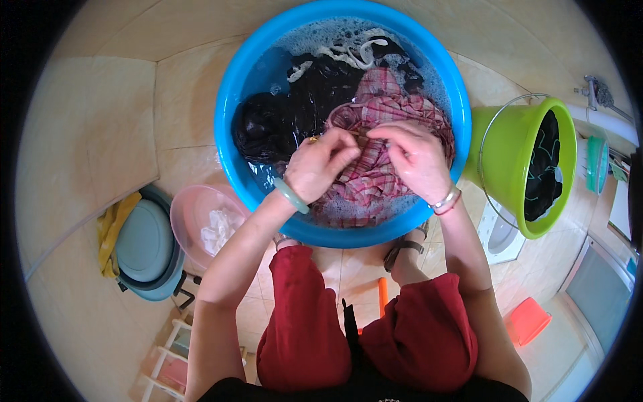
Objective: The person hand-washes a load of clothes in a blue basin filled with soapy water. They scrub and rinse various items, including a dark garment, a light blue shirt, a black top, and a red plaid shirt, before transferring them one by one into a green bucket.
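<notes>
A big blue basin (231,80) of soapy water sits on the tiled floor in front of me. A red-and-white plaid cloth (382,100) lies in it, with a dark garment (288,114) to its left. My left hand (321,164), with a green bangle on the wrist, grips a fold of the plaid cloth. My right hand (415,154), with bracelets on the wrist, pinches the same cloth right beside it. Both hands press together over the wet cloth.
A green bucket (499,144) holding dark clothing stands to the right of the basin. A pink bowl (191,214) with white cloth and a grey-blue lidded tub (144,244) sit to the left. A small orange stool (529,320) is at lower right.
</notes>
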Demonstrator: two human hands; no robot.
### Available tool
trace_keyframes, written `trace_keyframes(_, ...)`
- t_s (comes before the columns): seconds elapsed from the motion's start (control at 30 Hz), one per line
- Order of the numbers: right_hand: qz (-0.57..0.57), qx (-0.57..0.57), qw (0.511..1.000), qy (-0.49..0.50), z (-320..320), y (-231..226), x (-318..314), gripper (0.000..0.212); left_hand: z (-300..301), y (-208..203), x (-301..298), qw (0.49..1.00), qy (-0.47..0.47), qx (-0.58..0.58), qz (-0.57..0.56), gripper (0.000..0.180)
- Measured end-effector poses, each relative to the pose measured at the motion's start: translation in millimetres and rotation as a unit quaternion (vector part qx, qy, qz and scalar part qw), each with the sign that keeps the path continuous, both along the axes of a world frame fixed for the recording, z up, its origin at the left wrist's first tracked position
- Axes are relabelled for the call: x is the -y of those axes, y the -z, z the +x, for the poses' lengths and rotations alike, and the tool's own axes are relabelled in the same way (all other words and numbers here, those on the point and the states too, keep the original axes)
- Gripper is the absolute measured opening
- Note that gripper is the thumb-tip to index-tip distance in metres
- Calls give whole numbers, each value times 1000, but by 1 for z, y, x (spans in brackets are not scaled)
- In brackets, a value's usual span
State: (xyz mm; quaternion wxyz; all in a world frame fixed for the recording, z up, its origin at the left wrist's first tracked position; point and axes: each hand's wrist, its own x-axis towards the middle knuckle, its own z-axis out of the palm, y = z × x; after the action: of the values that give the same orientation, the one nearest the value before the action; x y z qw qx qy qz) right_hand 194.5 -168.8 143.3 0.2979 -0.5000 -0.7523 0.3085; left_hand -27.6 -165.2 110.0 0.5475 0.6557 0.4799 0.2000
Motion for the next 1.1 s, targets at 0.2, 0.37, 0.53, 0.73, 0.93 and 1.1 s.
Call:
trace_keyframes(0.2, 51, 244, 966, 70, 5, 35, -7, 36, -3, 20, 22, 976, 82, -112, 169, 29)
trace_keyframes(0.37, 57, 247, 953, 164, 19, 26, -16, 60, 3, -42, 18, 988, 51, 120, 83, 14)
trace_keyframes(0.53, -109, -177, 971, 118, 8, 10, -24, 35, 20, -95, 11, 927, 176, 126, 307, 19)
trace_keyframes(0.73, -88, 250, 964, -15, 6, -2, -23, 57, 30, -82, 40, 874, 303, 103, 367, 17)
trace_keyframes(0.93, -44, 324, 939, 104, 10, 4, -14, 14, 11, -74, 48, 917, 298, 5, 264, 18)
trace_keyframes(1.1, -203, -261, 915, 231, 39, -16, 5, 14, -29, -42, 41, 957, 215, -145, 132, 34)
